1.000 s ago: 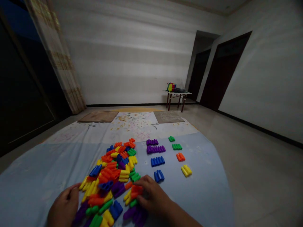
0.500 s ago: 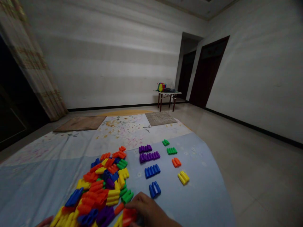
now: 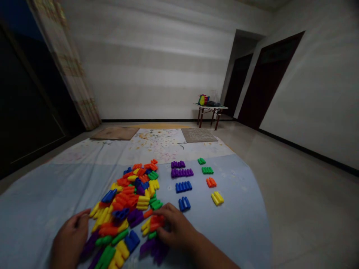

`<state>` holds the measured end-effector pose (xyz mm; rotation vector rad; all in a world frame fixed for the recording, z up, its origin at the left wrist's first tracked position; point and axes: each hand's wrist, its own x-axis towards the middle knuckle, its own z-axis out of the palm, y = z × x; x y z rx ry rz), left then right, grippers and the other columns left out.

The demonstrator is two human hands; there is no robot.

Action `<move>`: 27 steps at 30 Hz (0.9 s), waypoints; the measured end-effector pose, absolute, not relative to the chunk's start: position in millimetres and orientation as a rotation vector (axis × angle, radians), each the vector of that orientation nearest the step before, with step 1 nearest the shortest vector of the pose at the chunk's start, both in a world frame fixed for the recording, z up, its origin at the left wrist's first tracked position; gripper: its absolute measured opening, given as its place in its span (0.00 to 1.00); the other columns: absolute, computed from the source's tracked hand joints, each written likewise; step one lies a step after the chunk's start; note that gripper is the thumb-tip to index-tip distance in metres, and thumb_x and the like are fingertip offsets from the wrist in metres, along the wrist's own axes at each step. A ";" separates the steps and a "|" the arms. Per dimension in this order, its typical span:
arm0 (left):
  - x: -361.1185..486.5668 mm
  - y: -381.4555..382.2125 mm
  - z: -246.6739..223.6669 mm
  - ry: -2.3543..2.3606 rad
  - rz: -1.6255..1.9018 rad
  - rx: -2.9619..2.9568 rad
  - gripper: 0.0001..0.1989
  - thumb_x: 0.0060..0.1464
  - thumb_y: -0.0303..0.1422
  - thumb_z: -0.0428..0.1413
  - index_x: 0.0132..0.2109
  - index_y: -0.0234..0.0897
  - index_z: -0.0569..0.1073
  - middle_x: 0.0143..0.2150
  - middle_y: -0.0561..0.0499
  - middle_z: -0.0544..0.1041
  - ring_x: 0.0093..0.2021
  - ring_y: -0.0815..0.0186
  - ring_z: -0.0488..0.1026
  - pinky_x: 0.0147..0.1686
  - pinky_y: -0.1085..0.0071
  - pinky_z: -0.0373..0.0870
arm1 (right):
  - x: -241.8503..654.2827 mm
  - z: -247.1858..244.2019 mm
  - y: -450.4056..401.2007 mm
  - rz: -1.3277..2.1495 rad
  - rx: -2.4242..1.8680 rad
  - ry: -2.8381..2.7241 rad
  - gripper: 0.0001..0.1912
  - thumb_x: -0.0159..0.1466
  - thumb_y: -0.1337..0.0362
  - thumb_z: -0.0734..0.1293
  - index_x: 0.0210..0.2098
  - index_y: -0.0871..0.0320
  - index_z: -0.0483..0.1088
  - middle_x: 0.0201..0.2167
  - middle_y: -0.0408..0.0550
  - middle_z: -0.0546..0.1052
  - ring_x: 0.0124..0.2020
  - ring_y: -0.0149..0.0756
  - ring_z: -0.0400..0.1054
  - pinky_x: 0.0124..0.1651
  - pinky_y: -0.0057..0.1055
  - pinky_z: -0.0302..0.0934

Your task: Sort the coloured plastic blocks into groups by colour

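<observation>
My left hand [image 3: 70, 237] rests on the cloth at the left side of a heap of colourful plastic tube pieces. Its fingertips come up to the yellow pieces [image 3: 101, 216], and the fingers look slightly apart with nothing between them. At the heap's right side, my right hand [image 3: 178, 226] has thumb and index finger around an orange tube piece [image 3: 156, 222]. Beside that lie a small yellow piece [image 3: 146, 226] and, partly under the hand, purple pieces [image 3: 154, 249]. Nearer me are a blue piece [image 3: 131, 241] and a green piece [image 3: 106, 257].
Right of the heap, sorted pieces lie in rows: purple [image 3: 182, 173], blue [image 3: 184, 186], green [image 3: 207, 170], orange [image 3: 211, 182] and yellow [image 3: 217, 198]. A cloth [image 3: 235, 228] covers the round table. Two mats [image 3: 199, 135] lie at its far side. A small table [image 3: 210, 107] stands beyond.
The view has tilted down and turned left, bringing more of the heap and both hands into sight. The right hand stays around an orange piece; the left hand shows far more fully.
</observation>
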<state>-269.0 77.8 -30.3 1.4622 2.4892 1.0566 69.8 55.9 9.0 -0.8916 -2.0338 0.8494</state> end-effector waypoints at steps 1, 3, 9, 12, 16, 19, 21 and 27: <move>-259.5 74.9 -18.8 2.475 1.050 1.402 0.20 0.52 0.42 0.41 0.41 0.38 0.73 0.41 0.46 0.77 0.40 0.58 0.73 0.39 0.66 0.69 | 70.7 10.5 55.4 0.860 -0.881 -2.040 0.28 0.52 0.73 0.64 0.52 0.52 0.65 0.41 0.46 0.68 0.40 0.32 0.65 0.44 0.27 0.62; -245.9 72.4 -2.8 2.440 1.056 1.367 0.20 0.51 0.40 0.41 0.41 0.36 0.73 0.43 0.45 0.76 0.43 0.59 0.72 0.42 0.67 0.68 | 72.3 13.1 54.7 0.872 -0.847 -2.055 0.29 0.51 0.74 0.64 0.52 0.52 0.65 0.41 0.45 0.68 0.41 0.32 0.65 0.44 0.28 0.62; -239.9 70.0 -0.4 2.415 1.153 1.342 0.20 0.50 0.40 0.42 0.40 0.35 0.73 0.42 0.44 0.76 0.43 0.59 0.72 0.44 0.68 0.67 | 73.6 14.3 53.8 0.874 -0.759 -2.092 0.31 0.50 0.77 0.61 0.53 0.53 0.64 0.44 0.47 0.68 0.46 0.34 0.64 0.50 0.32 0.60; -238.9 69.1 -2.0 2.413 1.188 1.358 0.19 0.50 0.39 0.43 0.39 0.36 0.73 0.41 0.45 0.77 0.42 0.60 0.72 0.43 0.69 0.67 | 72.4 14.5 52.5 0.852 -0.827 -2.075 0.26 0.53 0.74 0.63 0.51 0.53 0.65 0.43 0.47 0.68 0.44 0.34 0.65 0.48 0.31 0.61; -237.3 70.2 -2.0 2.429 1.181 1.384 0.19 0.51 0.39 0.42 0.38 0.36 0.74 0.40 0.45 0.77 0.42 0.61 0.72 0.42 0.70 0.67 | 68.1 15.7 48.3 0.749 -1.020 -2.079 0.22 0.54 0.60 0.69 0.48 0.53 0.68 0.41 0.48 0.68 0.43 0.37 0.65 0.46 0.33 0.61; -237.4 71.3 -2.1 2.422 1.163 1.392 0.19 0.51 0.38 0.42 0.39 0.35 0.74 0.41 0.45 0.77 0.42 0.61 0.72 0.41 0.70 0.67 | 65.0 14.6 45.9 0.682 -1.139 -2.119 0.22 0.53 0.56 0.70 0.47 0.54 0.69 0.39 0.48 0.69 0.40 0.38 0.65 0.43 0.33 0.61; -237.6 71.6 -1.3 2.423 1.141 1.389 0.20 0.51 0.38 0.42 0.40 0.34 0.74 0.41 0.44 0.77 0.41 0.61 0.72 0.40 0.71 0.66 | 64.3 12.4 46.5 0.659 -1.164 -2.119 0.21 0.54 0.57 0.69 0.46 0.54 0.69 0.37 0.47 0.69 0.39 0.37 0.65 0.41 0.31 0.61; -239.6 71.7 3.5 2.418 1.044 1.409 0.20 0.53 0.38 0.42 0.43 0.33 0.74 0.41 0.46 0.76 0.40 0.62 0.72 0.37 0.72 0.66 | 70.1 8.6 58.7 0.573 -1.077 -1.956 0.25 0.51 0.68 0.68 0.50 0.56 0.65 0.37 0.46 0.69 0.39 0.35 0.65 0.43 0.31 0.61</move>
